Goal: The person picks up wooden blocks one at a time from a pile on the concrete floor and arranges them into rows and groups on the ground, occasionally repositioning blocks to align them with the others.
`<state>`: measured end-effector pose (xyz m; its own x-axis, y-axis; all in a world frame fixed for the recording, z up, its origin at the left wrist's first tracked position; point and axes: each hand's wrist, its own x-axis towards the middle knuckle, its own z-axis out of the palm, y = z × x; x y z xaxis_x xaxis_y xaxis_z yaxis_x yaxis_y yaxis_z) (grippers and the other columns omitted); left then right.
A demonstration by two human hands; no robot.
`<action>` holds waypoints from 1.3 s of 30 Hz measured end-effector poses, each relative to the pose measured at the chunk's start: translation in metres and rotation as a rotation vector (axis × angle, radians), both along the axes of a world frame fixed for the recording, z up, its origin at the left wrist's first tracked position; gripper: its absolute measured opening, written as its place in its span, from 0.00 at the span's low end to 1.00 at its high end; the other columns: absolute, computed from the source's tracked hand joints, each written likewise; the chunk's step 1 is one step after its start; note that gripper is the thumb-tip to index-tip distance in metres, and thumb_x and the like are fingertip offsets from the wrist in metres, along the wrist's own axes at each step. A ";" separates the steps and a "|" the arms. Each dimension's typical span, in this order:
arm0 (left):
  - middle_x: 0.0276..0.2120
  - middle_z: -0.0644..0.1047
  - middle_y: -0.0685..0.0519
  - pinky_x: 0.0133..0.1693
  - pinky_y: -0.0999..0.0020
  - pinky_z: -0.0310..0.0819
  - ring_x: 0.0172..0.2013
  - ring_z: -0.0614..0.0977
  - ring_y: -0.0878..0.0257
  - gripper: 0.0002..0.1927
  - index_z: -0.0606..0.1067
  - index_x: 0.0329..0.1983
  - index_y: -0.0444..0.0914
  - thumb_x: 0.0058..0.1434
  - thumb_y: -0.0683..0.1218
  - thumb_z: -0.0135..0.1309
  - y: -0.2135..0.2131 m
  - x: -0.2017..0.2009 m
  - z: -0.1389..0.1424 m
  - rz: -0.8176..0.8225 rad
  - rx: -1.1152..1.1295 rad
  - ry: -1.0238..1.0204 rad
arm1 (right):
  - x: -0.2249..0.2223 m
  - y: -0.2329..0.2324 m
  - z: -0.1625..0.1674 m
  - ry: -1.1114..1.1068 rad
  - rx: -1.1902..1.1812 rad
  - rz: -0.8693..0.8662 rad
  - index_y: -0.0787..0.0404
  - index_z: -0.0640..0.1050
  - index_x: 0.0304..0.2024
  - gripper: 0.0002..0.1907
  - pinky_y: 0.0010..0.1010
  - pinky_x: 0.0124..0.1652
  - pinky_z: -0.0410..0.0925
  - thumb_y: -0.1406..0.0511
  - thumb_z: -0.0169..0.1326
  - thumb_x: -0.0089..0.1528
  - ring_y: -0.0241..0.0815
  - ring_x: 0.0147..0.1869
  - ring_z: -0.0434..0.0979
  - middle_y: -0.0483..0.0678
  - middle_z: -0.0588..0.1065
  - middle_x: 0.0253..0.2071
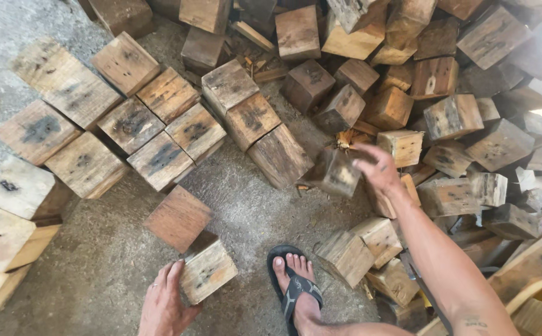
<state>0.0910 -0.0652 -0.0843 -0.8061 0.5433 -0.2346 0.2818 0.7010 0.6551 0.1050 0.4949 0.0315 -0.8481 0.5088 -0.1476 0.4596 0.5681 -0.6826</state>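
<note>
Down on the concrete floor (252, 205), my left hand (166, 305) lies flat with fingers spread against the side of a pale wooden block (207, 271), which touches a reddish block (178, 218) behind it. My right hand (379, 168) grips a dark weathered block (335, 172) by its edge, tilted, just in front of the loose heap of blocks (457, 118). My sandalled foot (296, 286) stands between both hands. Neat rows of blocks (128, 124) line the floor's far left.

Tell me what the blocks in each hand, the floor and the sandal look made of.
Block under left hand: raw sawn wood, grain and dark stains. Blurred block at right hand: likely the same weathered wood. Floor: rough grey concrete, speckled. Sandal: dark rubber or foam, by its look.
</note>
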 end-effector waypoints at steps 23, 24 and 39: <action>0.64 0.66 0.41 0.57 0.49 0.66 0.60 0.69 0.40 0.59 0.60 0.67 0.40 0.28 0.42 0.75 0.001 -0.010 0.018 -0.034 0.082 -0.030 | -0.026 0.025 0.007 0.452 -1.223 -0.253 0.67 0.64 0.74 0.41 0.61 0.70 0.65 0.65 0.54 0.57 0.61 0.72 0.70 0.57 0.68 0.69; 0.62 0.67 0.37 0.57 0.48 0.66 0.60 0.70 0.37 0.57 0.61 0.64 0.37 0.27 0.42 0.74 0.000 -0.009 0.018 -0.042 0.136 0.019 | -0.022 0.026 0.009 0.407 -1.120 -0.232 0.63 0.66 0.72 0.40 0.62 0.68 0.66 0.63 0.53 0.57 0.61 0.72 0.69 0.55 0.69 0.68; 0.63 0.67 0.35 0.63 0.50 0.62 0.63 0.69 0.37 0.56 0.59 0.67 0.33 0.35 0.48 0.73 -0.008 0.002 0.018 0.055 0.232 0.058 | -0.051 0.009 -0.015 0.150 0.025 -0.314 0.65 0.65 0.76 0.42 0.43 0.69 0.65 0.65 0.66 0.61 0.52 0.72 0.71 0.56 0.71 0.71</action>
